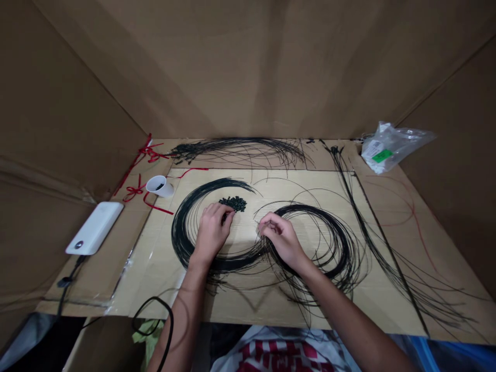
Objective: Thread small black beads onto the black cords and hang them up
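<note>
My left hand (214, 228) is closed, thumb and index finger pinched together at the near edge of a pile of small black pieces (237, 202). What sits between those fingertips is too small to make out. A curved bundle of black wires (181, 222) arcs around the pile and passes beneath my left wrist. To the right, my right hand (282, 236) is pinched over the spot where the wires cross, and a thin black wire (257, 223) appears at its fingertips. A second looped coil of black wires (343, 243) lies beside and partly under this hand.
A white cup (164, 189) with dark bits inside lies tilted at left, near red ribbons (134, 190) and a white power bank (96, 227). Wire bundles lie at the back (248, 144) and right (358, 212). A clear plastic bag (387, 147) sits back right. Cardboard walls (248, 67) enclose the table.
</note>
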A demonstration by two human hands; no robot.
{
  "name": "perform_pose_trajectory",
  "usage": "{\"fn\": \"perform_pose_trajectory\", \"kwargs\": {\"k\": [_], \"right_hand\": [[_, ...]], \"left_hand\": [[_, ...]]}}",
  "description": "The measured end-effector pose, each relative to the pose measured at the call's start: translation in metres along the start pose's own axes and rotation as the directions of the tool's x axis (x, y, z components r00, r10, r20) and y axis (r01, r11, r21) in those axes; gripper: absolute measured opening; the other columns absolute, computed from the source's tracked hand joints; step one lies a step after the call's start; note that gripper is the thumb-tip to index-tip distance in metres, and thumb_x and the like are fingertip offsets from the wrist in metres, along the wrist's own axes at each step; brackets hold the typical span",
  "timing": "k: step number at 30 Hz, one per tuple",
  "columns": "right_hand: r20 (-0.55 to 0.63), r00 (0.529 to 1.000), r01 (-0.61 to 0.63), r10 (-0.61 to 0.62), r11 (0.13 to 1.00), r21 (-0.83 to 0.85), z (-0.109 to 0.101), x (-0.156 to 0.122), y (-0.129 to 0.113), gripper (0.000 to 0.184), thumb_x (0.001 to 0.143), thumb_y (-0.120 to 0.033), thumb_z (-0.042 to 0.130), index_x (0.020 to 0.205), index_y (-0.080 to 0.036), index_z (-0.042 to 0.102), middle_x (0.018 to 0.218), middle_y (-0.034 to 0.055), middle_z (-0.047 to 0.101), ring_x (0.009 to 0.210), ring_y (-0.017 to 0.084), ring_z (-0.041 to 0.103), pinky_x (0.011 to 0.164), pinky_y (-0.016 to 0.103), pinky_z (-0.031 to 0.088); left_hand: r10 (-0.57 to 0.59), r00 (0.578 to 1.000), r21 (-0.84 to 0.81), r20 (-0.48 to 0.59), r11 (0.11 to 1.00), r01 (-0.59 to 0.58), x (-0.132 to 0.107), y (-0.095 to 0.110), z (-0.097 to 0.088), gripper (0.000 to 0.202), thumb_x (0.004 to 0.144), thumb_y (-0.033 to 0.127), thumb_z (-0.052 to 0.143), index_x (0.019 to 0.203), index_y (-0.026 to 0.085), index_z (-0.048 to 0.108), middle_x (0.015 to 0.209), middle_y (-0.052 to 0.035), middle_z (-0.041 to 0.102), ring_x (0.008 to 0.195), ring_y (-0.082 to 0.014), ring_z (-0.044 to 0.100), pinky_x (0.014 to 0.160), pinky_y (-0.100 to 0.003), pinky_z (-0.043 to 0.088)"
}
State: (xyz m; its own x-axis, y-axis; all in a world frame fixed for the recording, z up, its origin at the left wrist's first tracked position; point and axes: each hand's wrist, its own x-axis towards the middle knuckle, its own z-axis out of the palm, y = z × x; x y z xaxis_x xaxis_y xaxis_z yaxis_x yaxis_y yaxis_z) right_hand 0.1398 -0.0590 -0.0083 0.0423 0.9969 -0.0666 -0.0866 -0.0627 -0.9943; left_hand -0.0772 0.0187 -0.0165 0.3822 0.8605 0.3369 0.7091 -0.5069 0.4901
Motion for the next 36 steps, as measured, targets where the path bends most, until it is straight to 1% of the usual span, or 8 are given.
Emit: {"fn": "perform_pose_trajectory", "kwargs": {"k": [7,11,13,16,18,20,30,36], "right_hand": [[0.000,1.000,-0.009,0.009,1.000,-0.003,0.000,0.000,0.001,0.005,0.086,-0.024,0.066,0.081,-0.022,0.065,0.078,0.0003,0.066,0.072,0.017,0.055,0.067,0.030,0.038],[0.006,1.000,0.003,-0.003,1.000,-0.007,0.000,0.000,0.001,0.007,0.087,-0.025,0.066,0.081,-0.022,0.065,0.078,0.0004,0.065,0.073,0.018,0.055,0.066,0.030,0.039],[0.008,1.000,0.010,-0.010,1.000,-0.001,0.000,0.000,0.001,0.008,0.088,-0.026,0.066,0.082,-0.021,0.065,0.078,0.0004,0.065,0.073,0.018,0.055,0.066,0.030,0.039],[0.006,1.000,0.017,-0.017,1.000,0.007,0.000,-0.001,0.000,0.010,0.089,-0.028,0.067,0.082,-0.021,0.066,0.077,0.0002,0.064,0.073,0.018,0.056,0.066,0.030,0.039],[0.001,1.000,0.020,-0.020,1.000,0.005,0.000,-0.001,-0.002,0.011,0.090,-0.029,0.067,0.082,-0.022,0.066,0.076,0.0003,0.063,0.073,0.018,0.056,0.065,0.030,0.039],[-0.006,1.000,0.020,-0.020,1.000,0.006,0.000,-0.001,-0.004,0.012,0.090,-0.030,0.067,0.082,-0.022,0.065,0.076,0.0005,0.063,0.073,0.018,0.055,0.065,0.030,0.039],[-0.015,1.000,0.026,-0.025,1.000,0.014,0.000,-0.002,-0.006,0.015,0.090,-0.032,0.068,0.080,-0.022,0.065,0.076,0.0002,0.061,0.073,0.018,0.053,0.064,0.029,0.039],[-0.015,1.000,0.018,-0.018,0.999,0.029,0.000,-0.002,-0.006,0.015,0.091,-0.033,0.068,0.081,-0.022,0.065,0.076,0.0003,0.061,0.073,0.018,0.054,0.065,0.030,0.039]], "left_hand": [[-0.012,1.000,0.004,-0.004,1.000,0.012,0.001,0.006,-0.004,0.015,0.105,0.026,0.060,0.098,0.021,0.072,0.098,-0.0093,0.073,0.097,-0.0271,0.063,0.090,-0.041,0.045],[-0.121,0.992,-0.266,-0.026,0.958,0.110,0.001,0.015,-0.002,0.017,0.103,0.033,0.065,0.098,0.020,0.074,0.093,-0.0065,0.074,0.084,-0.0212,0.063,0.082,-0.035,0.049],[-0.201,0.979,-0.466,0.027,0.864,0.190,0.001,0.020,0.002,0.019,0.099,0.038,0.071,0.097,0.020,0.076,0.090,-0.0051,0.075,0.080,-0.0186,0.063,0.078,-0.032,0.051],[-0.260,0.953,-0.706,0.154,0.646,0.290,0.000,0.029,0.010,0.027,0.091,0.044,0.081,0.096,0.018,0.077,0.093,-0.0057,0.077,0.085,-0.0186,0.069,0.081,-0.030,0.056],[-0.278,0.934,-0.775,0.223,0.530,0.343,0.000,0.034,0.012,0.032,0.086,0.047,0.085,0.097,0.018,0.077,0.098,-0.0075,0.079,0.091,-0.0203,0.073,0.087,-0.032,0.058],[-0.290,0.918,-0.791,0.271,0.476,0.384,0.000,0.038,0.012,0.035,0.084,0.048,0.088,0.099,0.018,0.079,0.100,-0.0090,0.081,0.095,-0.0217,0.075,0.091,-0.033,0.060],[-0.310,0.900,-0.813,0.306,0.407,0.417,0.001,0.042,0.011,0.040,0.082,0.053,0.089,0.099,0.018,0.081,0.098,-0.0109,0.083,0.093,-0.0237,0.078,0.089,-0.036,0.063],[-0.295,0.905,-0.809,0.308,0.419,0.412,-0.001,0.041,0.013,0.038,0.080,0.051,0.091,0.097,0.018,0.081,0.100,-0.0105,0.082,0.094,-0.0223,0.077,0.091,-0.034,0.062]]}}
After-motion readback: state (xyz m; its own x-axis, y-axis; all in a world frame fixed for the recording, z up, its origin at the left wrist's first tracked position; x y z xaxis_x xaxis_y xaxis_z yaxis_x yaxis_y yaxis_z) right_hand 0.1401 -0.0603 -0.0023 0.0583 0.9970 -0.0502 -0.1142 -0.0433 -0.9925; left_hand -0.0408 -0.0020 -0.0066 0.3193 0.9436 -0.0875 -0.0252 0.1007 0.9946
